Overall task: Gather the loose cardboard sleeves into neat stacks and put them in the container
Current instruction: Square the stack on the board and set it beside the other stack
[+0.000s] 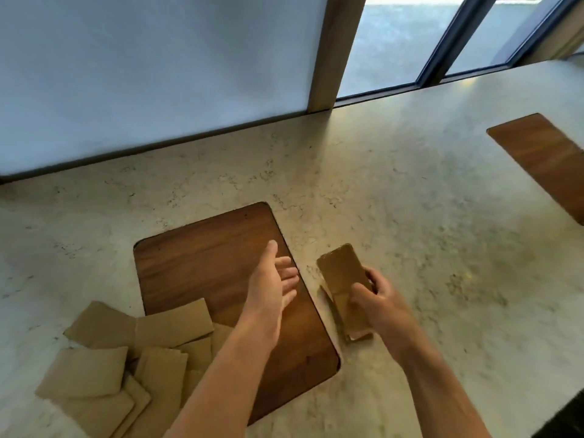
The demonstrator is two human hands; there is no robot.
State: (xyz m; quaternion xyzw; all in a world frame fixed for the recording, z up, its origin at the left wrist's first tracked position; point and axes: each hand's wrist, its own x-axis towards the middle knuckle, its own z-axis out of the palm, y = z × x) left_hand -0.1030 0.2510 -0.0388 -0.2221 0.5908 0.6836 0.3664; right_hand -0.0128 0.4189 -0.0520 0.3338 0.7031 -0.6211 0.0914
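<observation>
Risk: right grip (376,298) pinches the sleeve stack (344,292) one-handed above the counter (410,184), left grip (271,279) spread empty beside it, so lower sleeves could fan out below.

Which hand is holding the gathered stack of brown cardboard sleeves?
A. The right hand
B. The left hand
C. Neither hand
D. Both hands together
A: the right hand grips the stack of brown cardboard sleeves, while the left hand is open and empty above the dark wooden board.
</observation>
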